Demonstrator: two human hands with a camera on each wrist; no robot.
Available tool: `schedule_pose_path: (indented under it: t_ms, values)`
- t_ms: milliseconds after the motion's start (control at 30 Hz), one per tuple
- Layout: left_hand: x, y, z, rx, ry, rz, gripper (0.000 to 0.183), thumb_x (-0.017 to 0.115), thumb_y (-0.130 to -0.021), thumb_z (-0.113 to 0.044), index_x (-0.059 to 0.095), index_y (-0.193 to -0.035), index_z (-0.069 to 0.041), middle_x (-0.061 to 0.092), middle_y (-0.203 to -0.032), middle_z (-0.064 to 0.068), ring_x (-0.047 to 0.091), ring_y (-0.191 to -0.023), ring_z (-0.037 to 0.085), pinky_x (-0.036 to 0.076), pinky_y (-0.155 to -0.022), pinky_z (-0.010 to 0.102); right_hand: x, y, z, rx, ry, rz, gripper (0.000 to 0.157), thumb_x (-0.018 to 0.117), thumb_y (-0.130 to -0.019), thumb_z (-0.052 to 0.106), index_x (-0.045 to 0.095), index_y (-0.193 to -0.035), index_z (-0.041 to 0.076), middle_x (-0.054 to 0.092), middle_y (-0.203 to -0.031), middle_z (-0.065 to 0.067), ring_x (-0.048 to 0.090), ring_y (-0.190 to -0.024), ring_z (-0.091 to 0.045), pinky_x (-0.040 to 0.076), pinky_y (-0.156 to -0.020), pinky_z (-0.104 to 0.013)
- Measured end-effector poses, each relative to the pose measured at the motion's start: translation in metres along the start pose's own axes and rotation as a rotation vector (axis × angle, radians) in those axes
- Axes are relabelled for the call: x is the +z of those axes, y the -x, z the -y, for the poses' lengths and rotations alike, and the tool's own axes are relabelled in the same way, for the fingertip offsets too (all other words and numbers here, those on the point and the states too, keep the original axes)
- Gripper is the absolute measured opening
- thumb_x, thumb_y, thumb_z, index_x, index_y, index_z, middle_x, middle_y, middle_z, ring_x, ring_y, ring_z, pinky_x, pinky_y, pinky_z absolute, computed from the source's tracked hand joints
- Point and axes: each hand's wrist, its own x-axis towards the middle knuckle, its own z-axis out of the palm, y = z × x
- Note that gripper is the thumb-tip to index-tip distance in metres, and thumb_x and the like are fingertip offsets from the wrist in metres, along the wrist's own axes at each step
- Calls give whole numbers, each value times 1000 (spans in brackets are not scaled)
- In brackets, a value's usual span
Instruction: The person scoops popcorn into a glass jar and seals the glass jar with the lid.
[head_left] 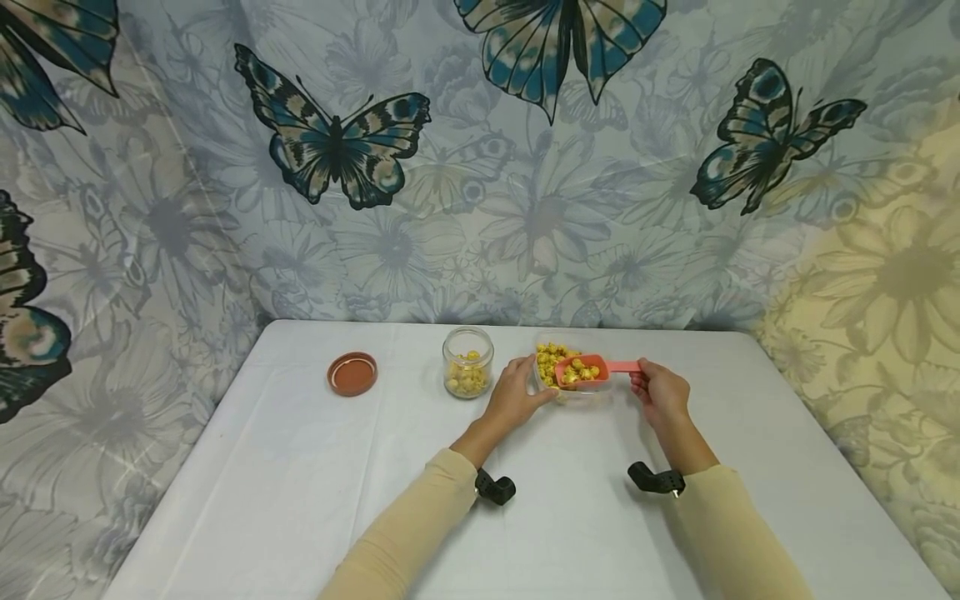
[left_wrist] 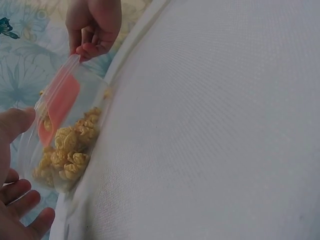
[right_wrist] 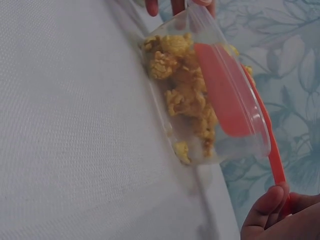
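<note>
A clear plastic container (head_left: 594, 397) of yellow popcorn (left_wrist: 72, 152) sits near the table's back. My left hand (head_left: 513, 395) holds its left end, the thumb at the front rim and the other fingers along the left side. In the left wrist view, some of those fingers (left_wrist: 25, 202) stand apart from the wall. My right hand (head_left: 663, 395) pinches the handle of a coral-red scoop (head_left: 622, 367). The scoop's bowl, loaded with popcorn, lies inside the container. A glass jar (head_left: 468, 343), partly filled with popcorn, stands uncovered left of my left hand.
A round reddish-brown lid (head_left: 352, 374) lies on the left of the white-covered table (head_left: 300, 500). Butterfly-patterned fabric (head_left: 375, 250) hangs close behind the table's back edge and at its sides. Black wrist devices (head_left: 495, 487) sit on both wrists.
</note>
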Motion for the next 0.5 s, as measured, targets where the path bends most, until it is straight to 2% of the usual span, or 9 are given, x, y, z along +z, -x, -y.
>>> schedule_pose_path:
  t_ms: [333, 500]
  values:
    - [2, 1, 1, -30, 22, 1, 73, 66, -91, -41, 38, -149, -7, 44, -150, 14, 44, -138, 31, 38, -113, 45, -1, 1, 0, 9, -1, 7, 36, 55, -100, 22, 52, -130, 4, 62, -66, 6, 54, -62, -5, 51, -59, -14]
    - [1, 2, -1, -35, 23, -6, 73, 66, -91, -42, 38, -149, -7, 44, -151, 13, 44, -138, 30, 38, -114, 45, -1, 1, 0, 2, -16, 26, 38, 55, -100, 21, 50, -132, 2, 63, -64, 6, 54, -60, -5, 51, -58, -14]
